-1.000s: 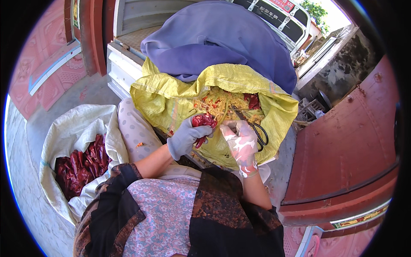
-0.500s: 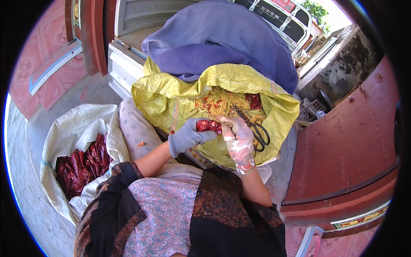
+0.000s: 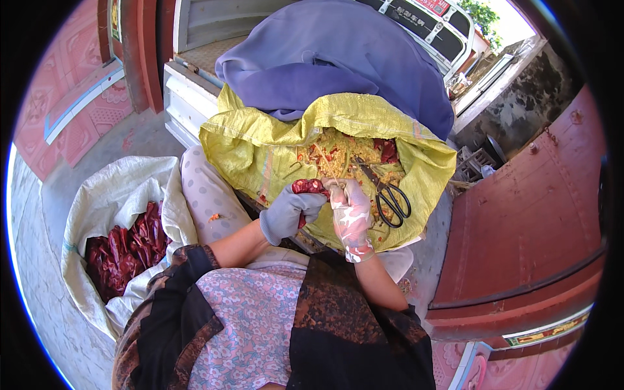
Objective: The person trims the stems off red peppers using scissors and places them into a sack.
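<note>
My left hand point(image 3: 290, 213), in a grey glove, is closed around a dried red chili pepper point(image 3: 308, 186) showing pale seeds. Against the pepper's right end, my right hand point(image 3: 351, 207), in a pink-and-white patterned glove, has its fingers pinched together; the tips are partly hidden. Both hands are over the near part of an open yellow woven sack point(image 3: 237, 140). Yellow seeds point(image 3: 338, 149) and red pepper bits lie in its mouth. Black-handled scissors point(image 3: 394, 205) rest on the sack just right of my right hand.
To my left stands a white woven sack point(image 3: 97, 188) holding dark red dried chilies point(image 3: 127, 250). A purple-blue cloth point(image 3: 325, 58) covers a bulky shape beyond the yellow sack, by a white truck bed point(image 3: 185, 107). A red metal panel point(image 3: 526, 214) rises on the right.
Both hands have moved slightly nearer to me, the right one also leftward, away from the scissors. The pepper has tilted in my left hand and shifted left.
</note>
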Demonstrator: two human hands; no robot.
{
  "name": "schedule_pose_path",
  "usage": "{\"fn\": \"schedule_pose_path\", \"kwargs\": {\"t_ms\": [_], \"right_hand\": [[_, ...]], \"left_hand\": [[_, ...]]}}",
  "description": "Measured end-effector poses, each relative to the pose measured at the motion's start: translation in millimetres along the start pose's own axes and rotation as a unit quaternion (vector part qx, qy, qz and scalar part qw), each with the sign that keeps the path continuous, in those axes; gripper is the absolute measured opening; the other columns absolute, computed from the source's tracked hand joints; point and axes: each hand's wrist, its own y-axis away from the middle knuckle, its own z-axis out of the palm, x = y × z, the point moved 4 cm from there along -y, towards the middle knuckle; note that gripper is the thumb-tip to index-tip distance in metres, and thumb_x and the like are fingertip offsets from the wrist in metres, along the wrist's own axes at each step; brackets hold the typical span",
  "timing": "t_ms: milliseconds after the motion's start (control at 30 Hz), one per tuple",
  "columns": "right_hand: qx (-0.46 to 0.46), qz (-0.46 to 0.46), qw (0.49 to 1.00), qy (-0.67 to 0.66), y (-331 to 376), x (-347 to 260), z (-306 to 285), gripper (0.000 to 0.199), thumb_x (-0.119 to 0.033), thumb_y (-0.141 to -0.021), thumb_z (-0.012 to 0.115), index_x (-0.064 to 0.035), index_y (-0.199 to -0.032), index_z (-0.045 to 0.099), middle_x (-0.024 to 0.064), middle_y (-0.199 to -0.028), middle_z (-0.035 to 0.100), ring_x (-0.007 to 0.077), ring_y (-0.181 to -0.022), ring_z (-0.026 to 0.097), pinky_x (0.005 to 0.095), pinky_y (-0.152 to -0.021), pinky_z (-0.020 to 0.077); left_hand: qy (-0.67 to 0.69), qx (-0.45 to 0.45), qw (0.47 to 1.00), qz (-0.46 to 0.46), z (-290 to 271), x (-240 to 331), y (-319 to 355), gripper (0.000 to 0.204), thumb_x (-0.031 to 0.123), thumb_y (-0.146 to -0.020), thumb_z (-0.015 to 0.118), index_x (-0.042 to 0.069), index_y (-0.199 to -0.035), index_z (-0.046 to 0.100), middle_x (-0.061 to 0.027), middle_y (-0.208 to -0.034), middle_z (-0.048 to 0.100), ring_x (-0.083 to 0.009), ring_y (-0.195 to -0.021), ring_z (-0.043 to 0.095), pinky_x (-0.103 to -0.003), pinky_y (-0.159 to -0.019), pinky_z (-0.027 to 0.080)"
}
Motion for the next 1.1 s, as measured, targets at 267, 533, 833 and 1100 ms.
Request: {"fn": "schedule_pose_path", "kwargs": {"t_ms": [267, 533, 833, 1100], "right_hand": [[-0.037, 0.286, 0.864, -0.412, 4, 0, 0, 0.009, -0.014, -0.088, 0.056, -0.0055, -0.091, 0.057, 0.0077, -0.096, 0.064, 0.0045, -0.051, 0.043, 0.0194, -0.043, 0.0344], [-0.165, 0.245, 0.923, -0.247, -11, -10, -37, 0.025, -0.026, -0.092, 0.049, -0.0047, -0.085, 0.059, 0.0011, -0.073, 0.058, 0.0072, -0.054, 0.043, 0.0212, -0.048, 0.0340], [-0.063, -0.082, 0.905, 0.413, -94, 13, -58, 0.017, -0.018, -0.083, 0.057, -0.0071, -0.091, 0.067, 0.0144, -0.087, 0.066, 0.0297, -0.080, 0.063, 0.0380, -0.067, 0.0485], [-0.045, -0.118, 0.875, 0.468, -175, 147, -23, 0.013, -0.018, -0.075, 0.057, -0.0129, -0.081, 0.067, 0.0098, -0.080, 0.065, 0.0266, -0.073, 0.062, 0.0346, -0.065, 0.0499]], "left_hand": [[0.015, -0.002, 1.000, -0.007, 13, 10, 1, 0.023, 0.005, -0.084, 0.052, 0.011, -0.065, 0.042, 0.0057, -0.057, 0.031, -0.0060, -0.048, 0.028, -0.023, -0.047, 0.023], [0.072, -0.069, 0.995, 0.006, -8, 8, -4, 0.025, 0.011, -0.085, 0.053, 0.014, -0.065, 0.039, 0.0064, -0.057, 0.029, -0.0055, -0.048, 0.027, -0.024, -0.047, 0.021], [-0.039, -0.046, 0.998, 0.034, -10, 23, 1, 0.018, 0.021, -0.086, 0.054, 0.005, -0.078, 0.051, -0.0034, -0.068, 0.048, -0.0119, -0.057, 0.045, -0.024, -0.054, 0.037], [0.034, 0.027, 0.999, 0.003, -17, 25, 4, 0.018, 0.015, -0.086, 0.056, -0.002, -0.092, 0.058, -0.0105, -0.081, 0.062, -0.0128, -0.062, 0.059, -0.022, -0.054, 0.048]]}}
